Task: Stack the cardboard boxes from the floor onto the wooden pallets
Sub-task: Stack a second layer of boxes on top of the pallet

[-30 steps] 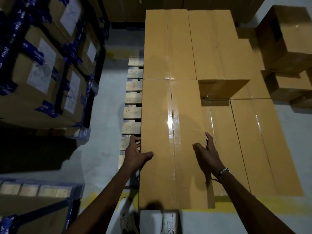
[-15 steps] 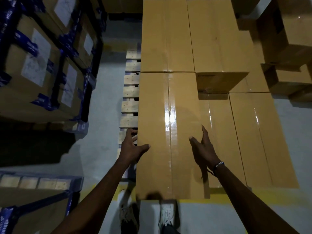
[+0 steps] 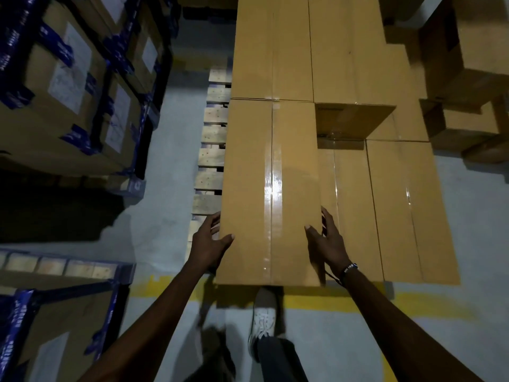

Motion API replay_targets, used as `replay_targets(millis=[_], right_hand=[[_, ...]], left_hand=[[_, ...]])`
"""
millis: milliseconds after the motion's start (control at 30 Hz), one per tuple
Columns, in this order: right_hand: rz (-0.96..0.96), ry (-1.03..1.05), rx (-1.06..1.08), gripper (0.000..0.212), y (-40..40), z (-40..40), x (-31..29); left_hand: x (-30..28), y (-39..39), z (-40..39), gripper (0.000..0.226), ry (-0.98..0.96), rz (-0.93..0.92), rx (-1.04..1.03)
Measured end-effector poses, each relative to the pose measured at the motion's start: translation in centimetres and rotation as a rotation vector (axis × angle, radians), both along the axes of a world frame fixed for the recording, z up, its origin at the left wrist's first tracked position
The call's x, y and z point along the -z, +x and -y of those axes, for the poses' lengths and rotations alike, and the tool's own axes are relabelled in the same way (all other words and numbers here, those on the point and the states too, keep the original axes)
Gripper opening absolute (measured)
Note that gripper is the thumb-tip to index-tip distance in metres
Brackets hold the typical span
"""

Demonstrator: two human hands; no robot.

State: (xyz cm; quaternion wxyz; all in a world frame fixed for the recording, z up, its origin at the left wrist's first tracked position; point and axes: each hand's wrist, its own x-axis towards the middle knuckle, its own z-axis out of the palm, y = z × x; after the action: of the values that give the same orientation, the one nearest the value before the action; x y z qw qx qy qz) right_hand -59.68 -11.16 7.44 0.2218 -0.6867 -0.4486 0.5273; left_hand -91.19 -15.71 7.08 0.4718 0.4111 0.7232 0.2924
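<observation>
A long cardboard box [image 3: 248, 175] with a glossy tape seam lies on the upper layer at the near left of the wooden pallet [image 3: 210, 157]. My left hand [image 3: 210, 239] lies against its left side, thumb on the top face. My right hand [image 3: 327, 239] presses its right side with straight fingers, thumb on top. Behind it, two more upper-layer boxes [image 3: 289, 48] sit flush with its far end. To the right, lower-layer boxes [image 3: 402, 205] show their tops. The box sides under my fingers are hidden.
Tall stacks of blue-strapped cartons [image 3: 68, 86] stand on the left across a narrow strip of grey floor. More loose cardboard boxes [image 3: 468, 64] pile up at the right rear. A yellow floor line [image 3: 344, 300] runs in front of the pallet; my white shoe [image 3: 263, 321] stands on it.
The view has pulled back and the pallet stack sits higher in frame. Both hands have slid toward the near end of the box. My shoe has come fully into view.
</observation>
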Motion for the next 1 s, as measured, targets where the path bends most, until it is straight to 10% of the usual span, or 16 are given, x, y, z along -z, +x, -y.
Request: replay_targets(millis=[500, 1000], right_hand=[[-0.036, 0.026, 0.129, 0.025, 2.5, 10.7, 1.6], [-0.027, 0.056, 0.172, 0.047, 2.2, 12.7, 2.6]], left_hand=[[1.3, -0.5, 8.4, 0.040, -0.089, 0.024, -0.004], [1.5, -0.3, 11.0, 0.044, -0.145, 0.181, -0.093]])
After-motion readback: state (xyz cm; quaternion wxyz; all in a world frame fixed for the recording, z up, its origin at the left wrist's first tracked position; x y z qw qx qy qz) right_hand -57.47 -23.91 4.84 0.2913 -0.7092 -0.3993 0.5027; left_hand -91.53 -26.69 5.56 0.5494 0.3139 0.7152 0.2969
